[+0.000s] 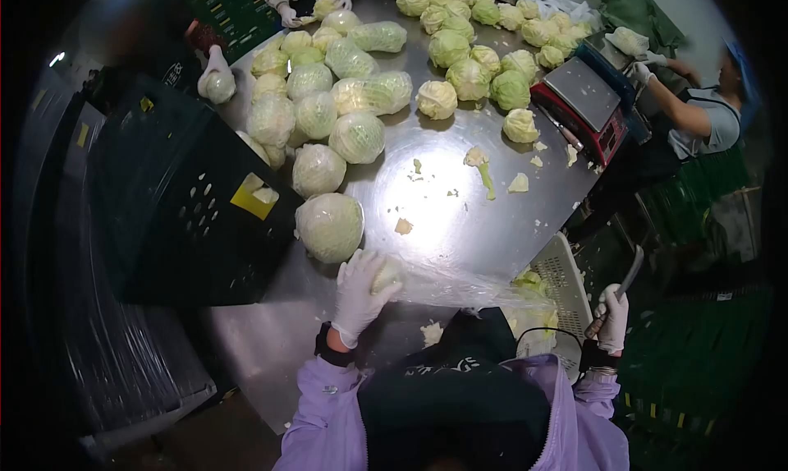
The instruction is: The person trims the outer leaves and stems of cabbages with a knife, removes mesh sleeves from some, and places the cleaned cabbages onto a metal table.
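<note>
My left hand (361, 292), in a white glove, is wrapped round a small pale cabbage (387, 275) at the near edge of the metal table (443, 183). Clear plastic film (451, 284) stretches from that cabbage toward the right. Out to the right, my right hand (611, 317), also gloved, grips a knife (631, 272) with its blade pointing up and away. Just beyond my left hand sits a large wrapped cabbage (330, 227).
Several wrapped cabbages (318, 170) line the table's left side; bare ones (469, 78) lie farther back. A dark crate (180, 200) stands left, a red scale (581, 101) right, a white basket (566, 278) near right. Co-workers' gloved hands (644, 67) work around the table.
</note>
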Demonstrator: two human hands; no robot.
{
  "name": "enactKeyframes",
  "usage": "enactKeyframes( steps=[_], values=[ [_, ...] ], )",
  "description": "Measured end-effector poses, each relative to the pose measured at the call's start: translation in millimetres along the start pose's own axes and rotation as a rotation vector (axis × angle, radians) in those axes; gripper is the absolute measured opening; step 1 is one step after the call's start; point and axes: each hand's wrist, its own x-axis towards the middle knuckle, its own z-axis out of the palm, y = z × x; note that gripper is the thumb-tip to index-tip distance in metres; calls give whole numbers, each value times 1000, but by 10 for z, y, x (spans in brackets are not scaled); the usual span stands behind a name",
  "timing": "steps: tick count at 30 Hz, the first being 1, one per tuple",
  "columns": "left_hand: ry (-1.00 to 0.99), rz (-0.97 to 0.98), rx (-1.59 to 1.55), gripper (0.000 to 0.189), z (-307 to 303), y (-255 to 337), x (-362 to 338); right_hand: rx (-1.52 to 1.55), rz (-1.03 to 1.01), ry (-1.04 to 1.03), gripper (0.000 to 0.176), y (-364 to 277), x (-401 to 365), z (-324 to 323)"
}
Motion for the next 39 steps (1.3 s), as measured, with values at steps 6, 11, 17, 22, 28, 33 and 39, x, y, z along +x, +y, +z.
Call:
enactKeyframes(
  steps=[6,11,17,22,28,33,39],
  values=[
    [-50,-187,-160,69,-241,-110,-273,-293,16,109,27,43,-16,138],
    [27,-96,-29,70,-92,-19,-341,-234,136,-709,73,168,-269,1880],
    [127,-108,-214,62,-45,-326,-435,-291,324,-1144,43,886,-601,3093],
    [94,-287,-420,59,-123,-301,-472,166,554,-1198,6,57,-914,2761],
    [-197,-210,-776,68,200,55,-283,339,524,-1177,8,82,-916,2823],
    [-377,-213,-1101,63,503,267,-201,418,426,-1416,9,-317,-1021,2838],
    [-144,-55,-631,49,530,210,-126,452,-94,-696,14,-643,-449,1483]
  ],
)
